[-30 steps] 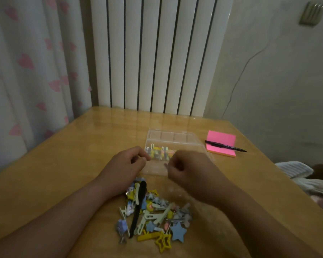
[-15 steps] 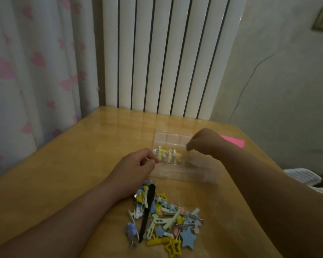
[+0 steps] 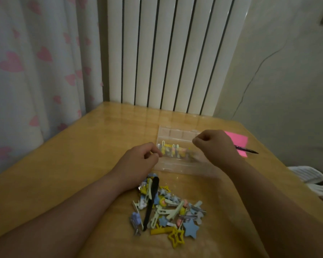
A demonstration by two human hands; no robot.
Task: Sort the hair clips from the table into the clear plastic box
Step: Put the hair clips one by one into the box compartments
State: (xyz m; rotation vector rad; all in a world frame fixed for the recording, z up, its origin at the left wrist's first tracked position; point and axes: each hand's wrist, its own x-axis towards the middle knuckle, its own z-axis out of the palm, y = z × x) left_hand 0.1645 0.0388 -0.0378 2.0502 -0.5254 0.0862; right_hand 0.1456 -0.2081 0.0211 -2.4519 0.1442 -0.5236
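Loose clips (image 3: 168,211) lie heaped just before the box (image 3: 175,132), handy for picking. The left hand (image 3: 140,161) curls at the box's left end, probably steadying it. The right hand (image 3: 213,146) curls over its right end, and I cannot tell whether either grips a clip.

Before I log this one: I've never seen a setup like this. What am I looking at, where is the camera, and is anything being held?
There is no machine here: a person works with two bare hands. Every picture comes from one wide-angle camera worn on the head, looking forward and down. On the wooden table, nearest the person, lies a pile of hair clips, among them a blue star clip and a yellow star clip. Beyond it sits the clear plastic box, with a row of clips already inside. The left hand is curled at the box's left end and the right hand is curled over its right end. What either grip holds, if anything, is too small to tell. To the right lie pink sticky notes with a pen across them.
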